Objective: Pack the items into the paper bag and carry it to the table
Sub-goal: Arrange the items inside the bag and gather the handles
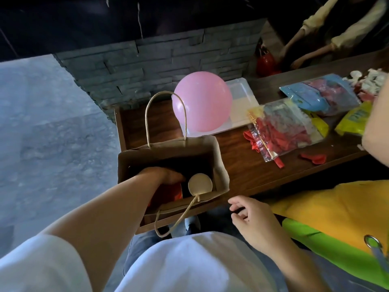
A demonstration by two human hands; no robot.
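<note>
Your left hand [166, 175] reaches down from the lower left of the frame into the open paper bag [219, 165], at centre on the wooden counter [242, 163]. Its fingers are buried in shadow, so you cannot tell whether its grip is closed on anything. Something red [177, 193] and a round beige disc [200, 183] lie inside the bag. Your right hand [250, 216] hovers just right of the bag, fingers loosely curled, holding nothing. A pink balloon [202, 101] rests behind the bag; packets of balloons [284, 127] lie at right.
</note>
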